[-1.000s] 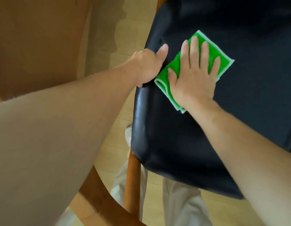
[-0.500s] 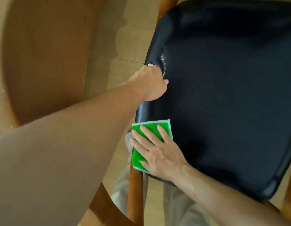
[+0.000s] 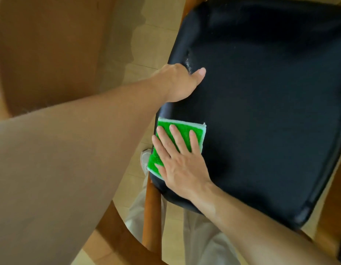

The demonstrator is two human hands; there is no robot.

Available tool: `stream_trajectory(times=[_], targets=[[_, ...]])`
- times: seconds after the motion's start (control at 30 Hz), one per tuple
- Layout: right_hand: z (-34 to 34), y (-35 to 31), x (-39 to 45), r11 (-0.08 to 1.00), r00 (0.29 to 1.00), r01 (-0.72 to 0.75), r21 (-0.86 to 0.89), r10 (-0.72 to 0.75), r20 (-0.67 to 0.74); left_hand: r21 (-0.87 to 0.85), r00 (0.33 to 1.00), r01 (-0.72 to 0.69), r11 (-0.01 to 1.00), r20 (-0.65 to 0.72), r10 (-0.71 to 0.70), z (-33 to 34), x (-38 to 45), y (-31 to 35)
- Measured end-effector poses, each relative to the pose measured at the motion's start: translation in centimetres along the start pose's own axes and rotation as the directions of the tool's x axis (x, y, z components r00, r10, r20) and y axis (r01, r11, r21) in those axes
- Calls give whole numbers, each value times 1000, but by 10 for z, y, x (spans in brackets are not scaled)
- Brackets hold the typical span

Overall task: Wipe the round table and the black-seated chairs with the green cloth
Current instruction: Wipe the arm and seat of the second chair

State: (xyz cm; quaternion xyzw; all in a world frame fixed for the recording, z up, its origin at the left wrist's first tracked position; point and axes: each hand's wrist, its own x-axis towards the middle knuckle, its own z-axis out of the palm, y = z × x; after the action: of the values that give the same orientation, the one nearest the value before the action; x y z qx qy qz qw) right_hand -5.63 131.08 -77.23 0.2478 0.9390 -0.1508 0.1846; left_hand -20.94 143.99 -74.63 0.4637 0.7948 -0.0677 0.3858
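A chair with a black seat [image 3: 261, 111] fills the right of the head view. The folded green cloth [image 3: 182, 129] lies flat on the seat's near left corner. My right hand [image 3: 181, 161] presses on the cloth with straight, spread fingers. My left hand [image 3: 180, 83] grips the seat's left edge, thumb on top and fingers wrapped under and hidden. The round brown table [image 3: 47, 54] is at the far left, partly behind my left arm.
The chair's wooden leg [image 3: 152, 217] runs down below the seat corner. Pale wooden floor [image 3: 146, 35] shows between table and chair. My trouser legs and a shoe [image 3: 144, 159] are below the seat. A curved wooden edge [image 3: 116, 232] crosses the bottom left.
My right hand slid the cloth from the seat's far left part down to the near left corner, then shifted slightly. My left thumb now lies on top of the seat.
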Motion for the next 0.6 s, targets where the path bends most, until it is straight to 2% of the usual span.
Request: stream_trajectory(times=[0.1, 0.27, 0.33, 0.4, 0.5, 0.6], targets=[[17, -2, -36, 988, 988, 154, -26, -153, 34, 20, 1000, 7, 1000, 19, -8, 1, 0, -1], [21, 26, -41, 963, 965, 263, -53, -264, -12, 46, 999, -2, 999, 39, 0, 3, 3, -3], [13, 48, -24, 992, 986, 126, -25, -128, -111, 35, 1000, 2, 999, 11, -2, 2, -1, -1], [0, 80, -3, 989, 973, -144, 42, 149, -174, 49, 999, -37, 998, -5, 37, 2, -3, 1], [-22, 127, 27, 880, 867, -453, 140, 472, -161, 6, 997, -70, 998, -9, 70, 1, -3, 3], [-30, 126, 44, 793, 785, -582, 181, 606, -130, -10, 1000, -16, 1000, 20, 16, -1, -3, 2]])
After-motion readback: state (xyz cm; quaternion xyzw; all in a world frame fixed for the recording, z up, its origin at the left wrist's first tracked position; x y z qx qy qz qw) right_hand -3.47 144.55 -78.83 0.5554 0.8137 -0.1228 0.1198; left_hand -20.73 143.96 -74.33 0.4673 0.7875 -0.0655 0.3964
